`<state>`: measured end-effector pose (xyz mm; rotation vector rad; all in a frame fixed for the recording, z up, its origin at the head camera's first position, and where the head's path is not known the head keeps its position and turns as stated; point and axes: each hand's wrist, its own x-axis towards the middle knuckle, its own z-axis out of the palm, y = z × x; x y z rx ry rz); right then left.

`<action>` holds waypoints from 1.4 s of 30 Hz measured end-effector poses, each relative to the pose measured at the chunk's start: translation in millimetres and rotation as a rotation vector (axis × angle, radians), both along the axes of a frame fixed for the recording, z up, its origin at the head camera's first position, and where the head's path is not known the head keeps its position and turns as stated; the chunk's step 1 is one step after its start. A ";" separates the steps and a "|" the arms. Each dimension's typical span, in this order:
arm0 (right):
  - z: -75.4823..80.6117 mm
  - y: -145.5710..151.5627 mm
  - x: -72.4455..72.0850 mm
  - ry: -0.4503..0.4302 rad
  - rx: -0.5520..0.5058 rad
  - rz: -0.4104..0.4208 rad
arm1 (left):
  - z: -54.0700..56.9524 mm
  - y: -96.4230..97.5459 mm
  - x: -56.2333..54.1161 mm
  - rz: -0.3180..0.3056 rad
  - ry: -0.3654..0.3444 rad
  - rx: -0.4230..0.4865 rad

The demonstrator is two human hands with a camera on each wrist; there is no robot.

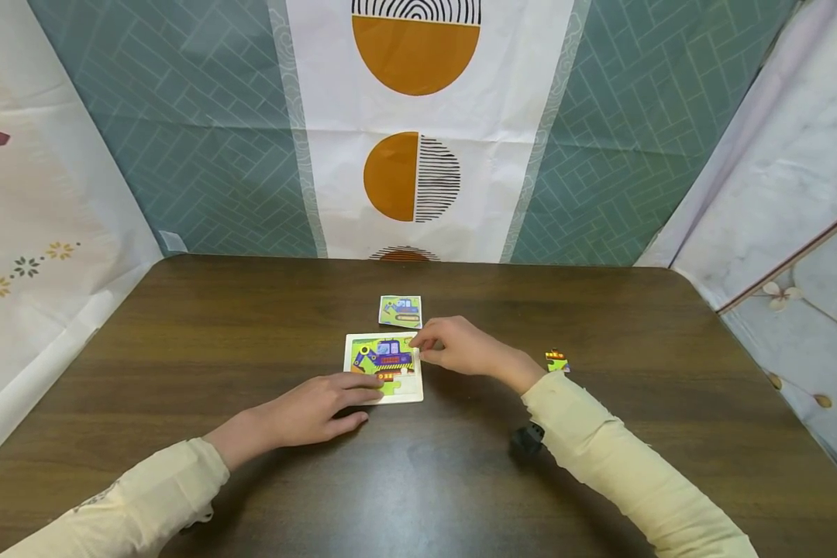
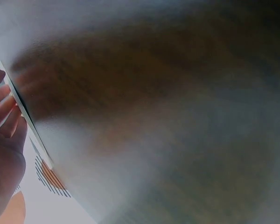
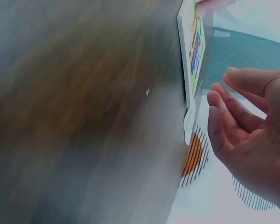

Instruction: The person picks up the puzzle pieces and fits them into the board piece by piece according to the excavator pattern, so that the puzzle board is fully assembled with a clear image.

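A small jigsaw puzzle of a purple digger (image 1: 389,355) on a green ground lies in a pale frame tray (image 1: 411,390) at mid-table. Bare white tray shows at its lower right. My left hand (image 1: 317,407) rests its outstretched fingers on the tray's lower left part. At the tray's upper right corner is my right hand (image 1: 460,346), fingers loosely bent. In the right wrist view, the right hand's thumb (image 3: 252,81) stands near the forefinger, and nothing shows between them. One loose puzzle piece (image 1: 556,361), orange and green, lies off to the right on the table.
A small card (image 1: 401,311) with a matching digger picture lies just beyond the tray. The brown wooden table (image 1: 251,333) runs back to a patterned curtain (image 1: 418,116). A small black device (image 1: 528,439) sits under the right sleeve.
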<state>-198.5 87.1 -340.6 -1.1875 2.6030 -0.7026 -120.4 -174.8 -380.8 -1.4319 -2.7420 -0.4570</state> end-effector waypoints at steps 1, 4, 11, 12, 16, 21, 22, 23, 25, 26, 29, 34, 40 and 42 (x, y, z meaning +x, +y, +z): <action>0.5 2.5 -0.3 -0.003 -0.002 -0.007 | 0.1 0.1 0.0 0.001 -0.002 -0.001; 1.3 10.9 -1.2 -0.009 -0.005 -0.026 | 0.2 0.0 0.3 0.002 0.000 0.001; 3.6 33.9 -3.5 0.003 -0.008 -0.071 | -1.2 -0.5 0.1 -0.006 0.014 0.016; 4.0 36.7 -3.7 0.002 -0.009 -0.077 | -1.1 -0.3 0.1 -0.008 0.016 0.017; 3.8 45.1 -4.6 0.016 -0.001 -0.094 | -1.3 -0.5 0.4 -0.006 0.014 0.015; 2.2 55.1 -5.5 0.022 -0.009 -0.116 | -2.6 -1.3 0.0 -0.008 0.020 0.015; 1.7 57.5 -6.0 0.020 -0.014 -0.123 | -2.8 -1.4 -0.1 -0.009 0.022 0.017; 1.9 60.2 -6.1 0.019 -0.019 -0.130 | -2.9 -1.5 -0.1 -0.011 0.024 0.018; 2.2 66.3 -6.9 0.023 -0.029 -0.143 | -3.3 -1.7 -0.4 -0.012 0.028 0.022; 2.4 69.5 -7.1 0.023 -0.034 -0.151 | -3.4 -1.8 -0.4 -0.012 0.028 0.022; 2.7 80.2 -7.4 0.020 -0.046 -0.169 | -3.3 -1.6 -0.3 -0.013 0.028 0.023; 1.7 96.9 -7.5 0.022 -0.059 -0.207 | -2.0 -1.6 0.3 -0.003 0.003 0.011; -0.5 115.7 -8.1 0.026 -0.043 -0.251 | -2.1 -1.4 0.1 -0.003 0.004 0.016; -0.5 121.7 -7.5 0.016 -0.031 -0.268 | -2.3 -1.3 0.3 -0.006 0.008 0.022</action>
